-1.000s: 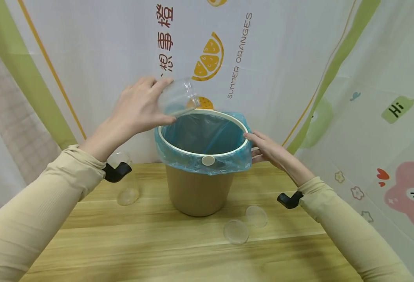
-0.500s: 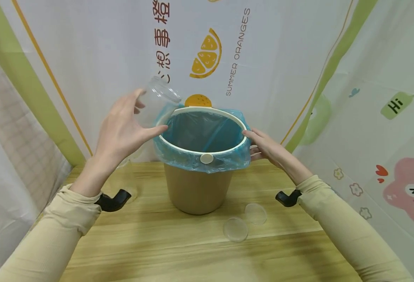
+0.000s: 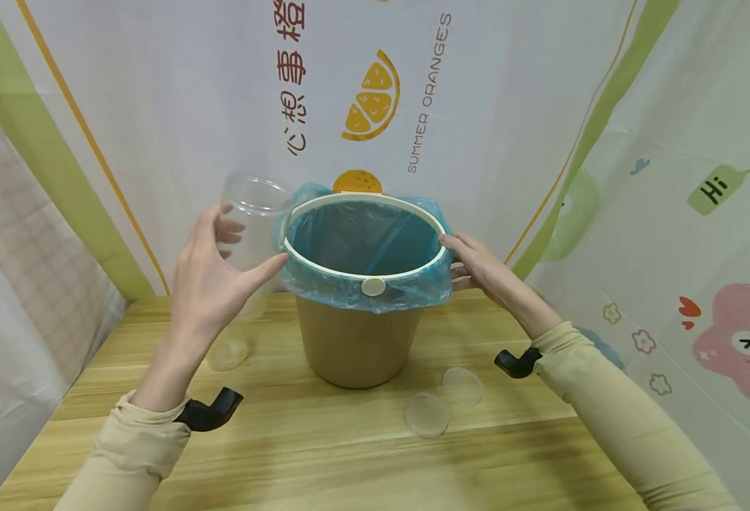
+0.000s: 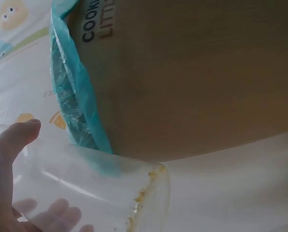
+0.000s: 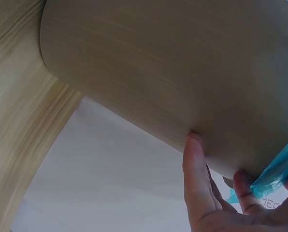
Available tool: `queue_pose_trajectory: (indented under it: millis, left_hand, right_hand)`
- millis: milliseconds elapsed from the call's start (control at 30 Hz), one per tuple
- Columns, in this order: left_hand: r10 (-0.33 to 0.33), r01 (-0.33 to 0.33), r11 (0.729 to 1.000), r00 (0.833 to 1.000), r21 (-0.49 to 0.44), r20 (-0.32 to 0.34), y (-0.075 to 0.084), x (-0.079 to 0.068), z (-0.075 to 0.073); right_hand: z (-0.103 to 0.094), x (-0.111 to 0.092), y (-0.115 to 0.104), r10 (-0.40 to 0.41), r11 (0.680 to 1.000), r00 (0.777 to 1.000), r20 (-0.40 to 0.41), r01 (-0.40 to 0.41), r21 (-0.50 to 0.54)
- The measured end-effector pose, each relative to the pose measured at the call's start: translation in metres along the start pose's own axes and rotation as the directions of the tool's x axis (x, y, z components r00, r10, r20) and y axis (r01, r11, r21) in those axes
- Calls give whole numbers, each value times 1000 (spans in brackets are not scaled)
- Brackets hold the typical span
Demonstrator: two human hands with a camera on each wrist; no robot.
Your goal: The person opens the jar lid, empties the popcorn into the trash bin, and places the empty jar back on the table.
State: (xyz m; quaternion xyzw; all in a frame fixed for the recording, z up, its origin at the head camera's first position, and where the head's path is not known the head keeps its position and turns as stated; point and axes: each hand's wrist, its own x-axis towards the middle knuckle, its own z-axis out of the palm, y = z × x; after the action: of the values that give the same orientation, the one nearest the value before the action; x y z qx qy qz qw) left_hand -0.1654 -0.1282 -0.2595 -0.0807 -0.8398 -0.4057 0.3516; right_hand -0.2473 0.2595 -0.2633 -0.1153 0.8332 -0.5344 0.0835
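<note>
My left hand (image 3: 205, 277) holds a clear plastic jar (image 3: 256, 227) upright, just left of the bin, its thumb close to the bin's rim. In the left wrist view, yellowish crumbs (image 4: 143, 193) cling around the bottom edge of the jar. A brown trash bin (image 3: 358, 348) stands on the table, lined with a blue plastic bag (image 3: 375, 297) that is folded over under a white ring (image 3: 343, 272). My right hand (image 3: 486, 273) grips the bin's right rim, thumb on the ring. Its other fingers (image 5: 194, 159) lie along the outside wall under the bag.
Two clear round lids (image 3: 426, 414) lie at the bin's front right on the wooden table (image 3: 323, 454). Left of the bin shows the base of another clear container (image 3: 228, 353), partly behind the left hand. Printed curtains (image 3: 509, 106) hang close behind and at both sides.
My left hand has drawn the jar left and down from over the bin's rim and turned it from tipped to upright. The right hand stays at the rim.
</note>
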Motion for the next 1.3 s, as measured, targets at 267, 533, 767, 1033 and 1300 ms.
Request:
queue_pose_trajectory:
  millis: [267, 533, 767, 1033, 1300]
  left_hand:
    - [-17, 13, 996, 999, -84, -47, -25, -27, 16]
    - [-118, 116, 988, 993, -99, -6, -42, -50, 28]
    - [-212, 214, 974, 977, -77, 36, -56, -66, 39]
    - [-235, 235, 972, 969, 7, 71, -70, -79, 52]
    - [-258, 256, 966, 958, 31, 128, -82, -92, 58]
  right_hand:
    - [3, 0, 1, -4, 1000, 1000, -22, 3, -10]
    - [5, 1, -1, -8, 1000, 999, -49, 7, -17]
    - [12, -1, 2, -35, 999, 992, -124, 30, -43]
    - [17, -4, 4, -66, 996, 981, -180, 55, -68]
    - [16, -10, 11, -92, 994, 980, -178, 81, -70]
